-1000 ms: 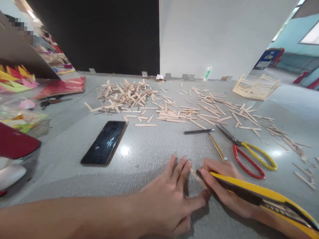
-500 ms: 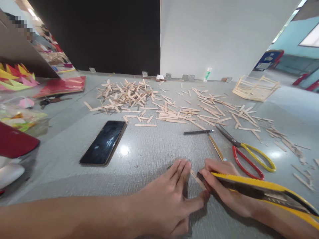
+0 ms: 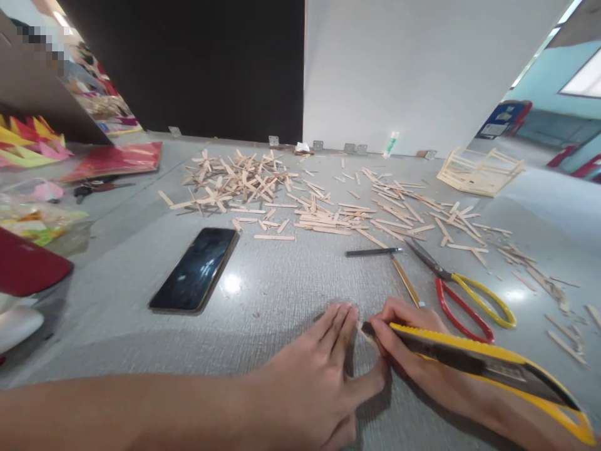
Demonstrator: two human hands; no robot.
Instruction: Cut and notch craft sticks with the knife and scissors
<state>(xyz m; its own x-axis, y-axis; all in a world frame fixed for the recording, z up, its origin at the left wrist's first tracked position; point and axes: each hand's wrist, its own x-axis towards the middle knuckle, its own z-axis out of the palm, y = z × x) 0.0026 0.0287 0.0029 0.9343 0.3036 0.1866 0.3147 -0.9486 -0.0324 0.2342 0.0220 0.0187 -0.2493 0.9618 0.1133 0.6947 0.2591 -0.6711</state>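
My left hand (image 3: 323, 369) presses a small wooden craft stick (image 3: 367, 335) against the table, fingertips at its far end and thumb by its near end. Its fingers cover part of the stick. My right hand (image 3: 408, 338) is closed around a yellow and black utility knife (image 3: 488, 363), whose dark tip rests on or just over the stick. The knife's body slants back over my right wrist. Beyond my right hand lie a pencil-like yellow stick (image 3: 406, 282), a slim black craft knife (image 3: 373, 252) and scissors (image 3: 483, 300) with red and yellow handles.
Loose craft sticks (image 3: 244, 181) are heaped across the back of the grey table. A phone (image 3: 195, 269) lies at left, near a red object (image 3: 32, 266). A small stick frame (image 3: 481, 172) stands at back right. Upright panels (image 3: 422, 69) border the rear.
My right hand and the utility knife have shifted slightly left along the stick. My left hand stays nearly in place, its thumb drawn in a little.
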